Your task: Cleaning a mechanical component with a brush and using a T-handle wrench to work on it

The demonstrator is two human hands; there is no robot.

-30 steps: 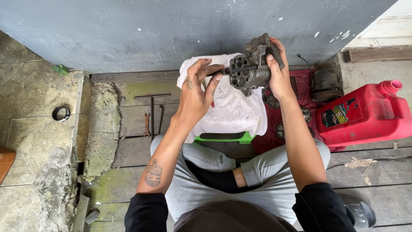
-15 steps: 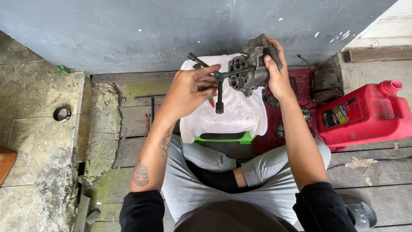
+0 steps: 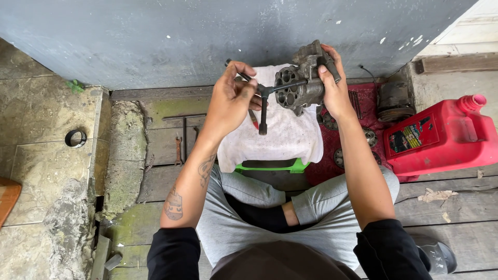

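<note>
Your right hand (image 3: 332, 85) grips the metal pump housing (image 3: 301, 85), left hand (image 3: 231, 98) clamped on the T-wrench (image 3: 263, 101) seated in its face, so bolt work looks unfinished.

Red plastic jerrycan (image 3: 446, 140) lying on the plank floor (image 3: 456, 207) at far right; rectangular label (image 3: 413, 137) on its side, dark with red and yellow patches.
</note>
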